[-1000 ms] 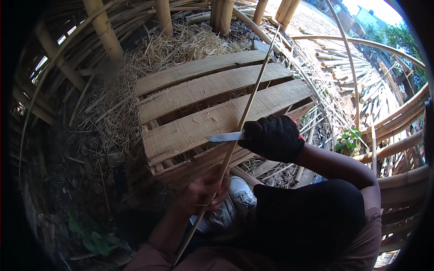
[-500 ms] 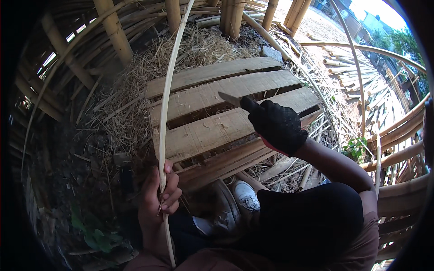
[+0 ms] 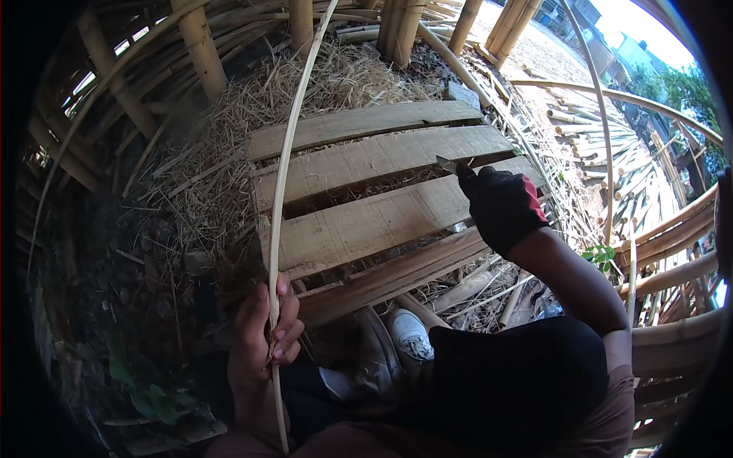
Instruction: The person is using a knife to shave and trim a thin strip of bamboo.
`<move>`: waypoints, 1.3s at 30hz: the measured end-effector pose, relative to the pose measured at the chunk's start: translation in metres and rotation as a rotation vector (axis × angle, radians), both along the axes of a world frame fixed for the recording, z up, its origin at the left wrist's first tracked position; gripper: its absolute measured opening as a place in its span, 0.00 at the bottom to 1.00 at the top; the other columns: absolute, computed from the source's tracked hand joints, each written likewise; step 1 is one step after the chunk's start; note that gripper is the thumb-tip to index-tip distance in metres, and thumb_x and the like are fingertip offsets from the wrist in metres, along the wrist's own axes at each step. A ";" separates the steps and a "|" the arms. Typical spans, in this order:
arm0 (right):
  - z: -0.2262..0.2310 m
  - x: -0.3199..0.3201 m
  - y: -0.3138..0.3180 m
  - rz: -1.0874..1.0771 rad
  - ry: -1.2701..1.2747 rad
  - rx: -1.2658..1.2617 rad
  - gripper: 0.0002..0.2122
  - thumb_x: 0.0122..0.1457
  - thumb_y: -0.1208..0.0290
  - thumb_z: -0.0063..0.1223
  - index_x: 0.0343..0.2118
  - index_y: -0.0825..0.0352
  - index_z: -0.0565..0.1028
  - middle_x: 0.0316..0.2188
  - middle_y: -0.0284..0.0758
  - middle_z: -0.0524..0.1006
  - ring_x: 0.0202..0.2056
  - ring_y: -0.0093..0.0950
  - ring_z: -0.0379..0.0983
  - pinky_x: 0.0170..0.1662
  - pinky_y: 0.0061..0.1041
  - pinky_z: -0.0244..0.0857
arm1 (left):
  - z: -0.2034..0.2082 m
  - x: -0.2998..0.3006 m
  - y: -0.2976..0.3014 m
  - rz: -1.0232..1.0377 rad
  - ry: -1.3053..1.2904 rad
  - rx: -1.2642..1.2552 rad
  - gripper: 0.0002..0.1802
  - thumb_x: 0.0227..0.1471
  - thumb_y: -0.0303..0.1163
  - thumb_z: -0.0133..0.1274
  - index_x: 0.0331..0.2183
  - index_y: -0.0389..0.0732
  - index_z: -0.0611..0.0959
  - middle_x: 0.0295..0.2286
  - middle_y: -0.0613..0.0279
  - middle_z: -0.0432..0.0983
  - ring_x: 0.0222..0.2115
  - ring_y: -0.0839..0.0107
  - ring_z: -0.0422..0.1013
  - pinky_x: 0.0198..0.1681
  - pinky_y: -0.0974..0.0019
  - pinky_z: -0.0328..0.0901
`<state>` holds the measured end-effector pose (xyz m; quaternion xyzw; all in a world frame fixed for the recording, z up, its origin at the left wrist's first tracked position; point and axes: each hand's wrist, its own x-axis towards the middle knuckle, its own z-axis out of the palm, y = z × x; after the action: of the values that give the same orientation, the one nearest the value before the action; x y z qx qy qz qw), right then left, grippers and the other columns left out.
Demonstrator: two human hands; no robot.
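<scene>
strip (image 3: 285, 154) fills left grip (image 3: 262, 328); right grip (image 3: 504, 210) holds knife (image 3: 447, 164) over slatted crate (image 3: 366, 225) beside straw (image 3: 217, 156).

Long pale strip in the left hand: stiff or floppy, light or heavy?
The strip is probably springy, not floppy: long and thin, yet it shows a smooth, gentle curve beyond the left hand. Likely light: it's slim and held one-handed. Its upper part may sway, as most visible length lies beyond the grip.
</scene>
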<state>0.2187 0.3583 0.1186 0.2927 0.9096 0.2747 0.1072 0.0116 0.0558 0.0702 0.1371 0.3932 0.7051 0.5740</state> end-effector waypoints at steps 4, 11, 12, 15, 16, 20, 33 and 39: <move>0.008 -0.026 -0.023 0.340 0.394 -0.292 0.24 0.54 0.76 0.53 0.56 0.64 0.70 0.30 0.40 0.74 0.29 0.39 0.76 0.29 0.38 0.71 | -0.001 -0.003 0.001 0.017 0.000 -0.003 0.18 0.68 0.52 0.36 0.41 0.47 0.67 0.15 0.72 0.55 0.09 0.85 0.50 0.10 0.80 0.46; -0.026 -0.090 -0.022 0.676 0.313 -0.190 0.22 0.59 0.73 0.49 0.59 0.63 0.68 0.30 0.38 0.74 0.28 0.35 0.75 0.27 0.33 0.71 | -0.006 -0.004 0.005 0.029 -0.067 0.007 0.16 0.69 0.49 0.36 0.41 0.47 0.66 0.15 0.72 0.55 0.09 0.85 0.49 0.08 0.80 0.46; -0.026 -0.094 -0.020 0.660 0.241 -0.123 0.21 0.61 0.72 0.47 0.59 0.62 0.68 0.31 0.37 0.74 0.28 0.34 0.76 0.28 0.32 0.72 | -0.006 -0.004 0.006 0.025 -0.058 0.015 0.16 0.69 0.49 0.36 0.41 0.47 0.66 0.15 0.72 0.55 0.08 0.85 0.49 0.08 0.80 0.46; -0.028 -0.101 -0.001 0.603 0.187 -0.182 0.20 0.63 0.70 0.43 0.59 0.62 0.67 0.33 0.39 0.76 0.32 0.36 0.78 0.31 0.34 0.73 | -0.007 -0.003 0.008 0.017 -0.065 0.026 0.16 0.69 0.49 0.37 0.41 0.47 0.67 0.15 0.73 0.55 0.08 0.85 0.49 0.08 0.80 0.46; -0.030 -0.102 0.007 0.612 0.187 -0.187 0.20 0.63 0.70 0.43 0.59 0.62 0.67 0.33 0.39 0.76 0.32 0.36 0.78 0.31 0.34 0.73 | -0.008 -0.004 0.007 0.026 -0.065 0.023 0.16 0.69 0.49 0.37 0.41 0.47 0.67 0.15 0.73 0.55 0.08 0.85 0.49 0.08 0.80 0.46; -0.025 -0.073 0.050 0.288 0.114 -0.251 0.20 0.65 0.69 0.41 0.60 0.58 0.66 0.38 0.38 0.78 0.35 0.40 0.79 0.37 0.38 0.74 | -0.006 -0.005 0.001 0.036 -0.046 -0.007 0.17 0.68 0.51 0.38 0.41 0.47 0.68 0.16 0.72 0.56 0.09 0.85 0.49 0.09 0.80 0.46; -0.019 0.010 0.133 0.035 0.217 -0.018 0.18 0.66 0.70 0.38 0.58 0.63 0.68 0.38 0.42 0.79 0.37 0.41 0.79 0.40 0.38 0.73 | -0.007 0.000 0.007 0.012 -0.014 0.030 0.16 0.69 0.50 0.37 0.41 0.47 0.67 0.16 0.72 0.55 0.09 0.85 0.48 0.08 0.80 0.45; -0.026 -0.080 0.041 0.412 0.177 -0.213 0.24 0.63 0.73 0.41 0.64 0.60 0.61 0.39 0.41 0.75 0.36 0.39 0.78 0.36 0.39 0.74 | -0.011 -0.001 0.010 0.052 -0.032 0.000 0.16 0.68 0.50 0.37 0.40 0.47 0.68 0.15 0.72 0.55 0.09 0.85 0.49 0.09 0.80 0.46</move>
<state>0.1389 0.3993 0.0921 0.1111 0.9797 0.1666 -0.0007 0.0111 0.0655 0.0589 0.1156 0.3871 0.7219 0.5618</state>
